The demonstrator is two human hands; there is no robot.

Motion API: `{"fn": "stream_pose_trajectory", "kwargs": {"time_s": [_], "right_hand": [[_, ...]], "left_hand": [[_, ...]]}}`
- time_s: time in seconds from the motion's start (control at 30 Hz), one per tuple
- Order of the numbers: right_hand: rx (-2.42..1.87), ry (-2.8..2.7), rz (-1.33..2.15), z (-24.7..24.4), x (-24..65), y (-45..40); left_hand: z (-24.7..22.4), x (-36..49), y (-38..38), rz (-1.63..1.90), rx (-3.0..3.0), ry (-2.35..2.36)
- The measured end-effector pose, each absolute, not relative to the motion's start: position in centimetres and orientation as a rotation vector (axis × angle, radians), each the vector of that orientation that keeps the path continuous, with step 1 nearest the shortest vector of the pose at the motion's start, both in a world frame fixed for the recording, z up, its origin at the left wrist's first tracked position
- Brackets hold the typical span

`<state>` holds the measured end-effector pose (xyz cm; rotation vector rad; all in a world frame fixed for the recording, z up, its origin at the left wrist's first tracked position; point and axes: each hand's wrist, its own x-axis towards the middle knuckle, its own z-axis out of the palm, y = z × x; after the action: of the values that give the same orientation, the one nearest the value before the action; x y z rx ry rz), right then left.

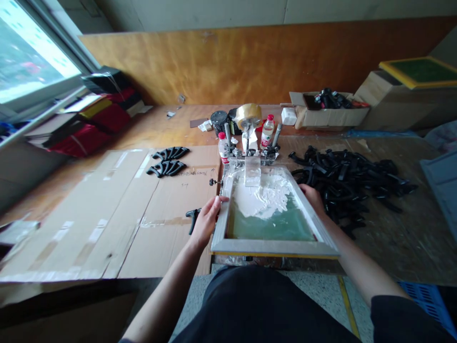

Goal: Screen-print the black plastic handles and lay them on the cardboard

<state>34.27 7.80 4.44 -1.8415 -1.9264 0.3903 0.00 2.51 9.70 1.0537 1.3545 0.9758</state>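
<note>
A metal-edged screen frame point(274, 247) lies at the centre, clamped at its back to a metal stand point(253, 171). White paste point(266, 197) covers the rear part of its green mesh point(267, 227). My left hand point(208, 216) holds the frame's left edge, thumb on top and the other fingers mostly hidden. At the right edge is my right hand point(313, 199), partly behind the frame, its fingers largely out of sight. A black curved part point(193, 220) lies on cardboard just left of my left hand.
Two rows of black parts point(167, 167) lie on the cardboard point(143, 205) at left. A large pile of black parts point(346, 178) is at right. Bottles point(267, 131) and a tape roll point(249, 116) stand behind the frame. An open box point(332, 116) sits at back right.
</note>
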Motion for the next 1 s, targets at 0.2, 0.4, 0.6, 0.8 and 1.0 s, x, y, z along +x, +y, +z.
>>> {"fn": "stream_pose_trajectory", "kwargs": {"time_s": [0.2,0.4,0.6,0.8,1.0], "right_hand": [[-1.516,-2.105,0.133,7.3,28.0,11.9],[-1.508,-2.531,0.283,6.7,22.1,11.2],[-0.959,-2.823,0.350,6.2,25.1,6.0],[-1.006,-2.737,0.379,6.4,25.1,6.2],[-0.982,-2.657,0.377,5.2,24.9,4.5]], "left_hand": [[1.8,0.4,1.1,0.809,1.211,1.562],[0.2,0.2,1.8,0.653,1.368,1.642],[-0.1,-0.2,1.9,0.611,1.374,1.636],[-0.1,-0.1,1.7,0.676,1.331,1.614],[0.6,0.1,1.5,0.713,1.288,1.596]]}}
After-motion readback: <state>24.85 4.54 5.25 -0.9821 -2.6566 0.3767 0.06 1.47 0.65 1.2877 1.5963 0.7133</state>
